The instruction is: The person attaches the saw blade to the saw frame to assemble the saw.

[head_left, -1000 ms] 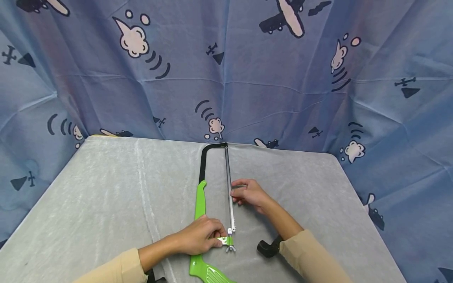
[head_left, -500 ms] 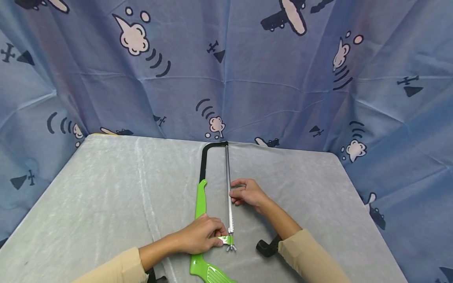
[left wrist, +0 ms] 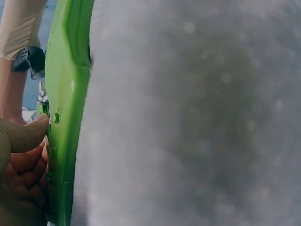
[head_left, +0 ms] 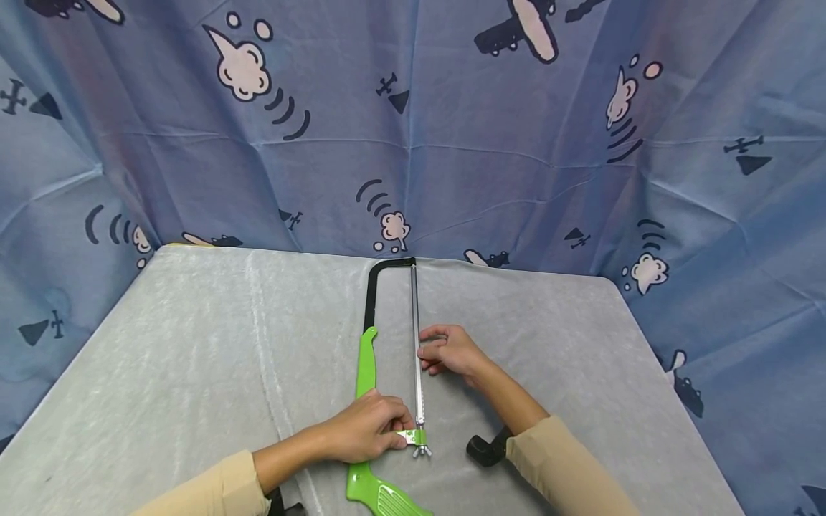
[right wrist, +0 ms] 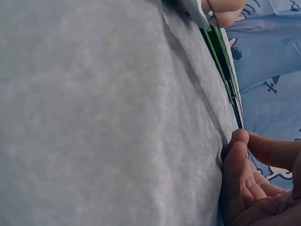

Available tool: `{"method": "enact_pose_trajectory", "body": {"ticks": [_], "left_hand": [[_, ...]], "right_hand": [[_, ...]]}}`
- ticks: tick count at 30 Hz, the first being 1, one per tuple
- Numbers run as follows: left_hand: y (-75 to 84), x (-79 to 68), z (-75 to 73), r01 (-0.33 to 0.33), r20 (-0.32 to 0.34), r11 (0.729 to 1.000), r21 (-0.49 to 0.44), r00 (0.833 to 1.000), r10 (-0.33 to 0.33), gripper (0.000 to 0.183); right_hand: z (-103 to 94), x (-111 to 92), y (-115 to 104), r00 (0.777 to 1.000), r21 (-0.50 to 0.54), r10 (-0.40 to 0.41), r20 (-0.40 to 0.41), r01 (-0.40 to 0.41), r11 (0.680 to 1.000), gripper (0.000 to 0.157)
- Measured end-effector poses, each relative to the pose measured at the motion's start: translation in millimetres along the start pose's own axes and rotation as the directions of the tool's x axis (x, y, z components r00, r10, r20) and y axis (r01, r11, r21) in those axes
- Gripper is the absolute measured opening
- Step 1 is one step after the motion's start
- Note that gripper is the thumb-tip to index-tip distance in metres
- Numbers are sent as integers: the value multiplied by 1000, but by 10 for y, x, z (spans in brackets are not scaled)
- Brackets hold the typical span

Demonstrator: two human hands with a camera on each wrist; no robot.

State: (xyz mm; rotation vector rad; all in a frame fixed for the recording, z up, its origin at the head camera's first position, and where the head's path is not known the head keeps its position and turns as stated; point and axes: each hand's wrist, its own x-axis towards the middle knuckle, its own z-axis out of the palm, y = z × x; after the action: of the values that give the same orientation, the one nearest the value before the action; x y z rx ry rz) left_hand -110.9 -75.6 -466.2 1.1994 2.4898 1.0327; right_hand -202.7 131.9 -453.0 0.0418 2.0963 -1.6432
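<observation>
A hacksaw with a green handle frame and a black front bow lies lengthwise on the table. Its silver blade runs along the right side, from the bow's far tip to the near tension fitting. My left hand pinches the green-and-silver bracket beside a wing nut; in the left wrist view the thumb lies against the green frame. My right hand pinches the blade near its middle. In the right wrist view, thumb and forefinger meet over the blade, covering part of it.
Grey cloth covers the table, and its far edge meets a blue curtain with plane prints. The bow's tip reaches that edge. A black wrist-camera mount shows beside the right sleeve.
The blade's near end has shifted slightly left and now lines up with the fitting at the bracket. My right hand moved a little left with it; the left hand stayed nearly still.
</observation>
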Motion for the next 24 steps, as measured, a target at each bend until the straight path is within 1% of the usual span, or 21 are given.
{"method": "enact_pose_trajectory", "body": {"ticks": [14, 21, 24], "left_hand": [[-11, 6, 0, 7, 12, 1000, -8, 1000, -7, 11], [-3, 0, -5, -26, -3, 1000, 0, 1000, 26, 11], [7, -3, -8, -24, -1, 1000, -1, 1000, 24, 11]], "right_hand": [[3, 5, -29, 1000, -45, -3, -4, 3, 999, 33], [0, 10, -36, 1000, -76, -9, -10, 9, 997, 31], [0, 7, -41, 1000, -86, -10, -14, 8, 996, 30]]}}
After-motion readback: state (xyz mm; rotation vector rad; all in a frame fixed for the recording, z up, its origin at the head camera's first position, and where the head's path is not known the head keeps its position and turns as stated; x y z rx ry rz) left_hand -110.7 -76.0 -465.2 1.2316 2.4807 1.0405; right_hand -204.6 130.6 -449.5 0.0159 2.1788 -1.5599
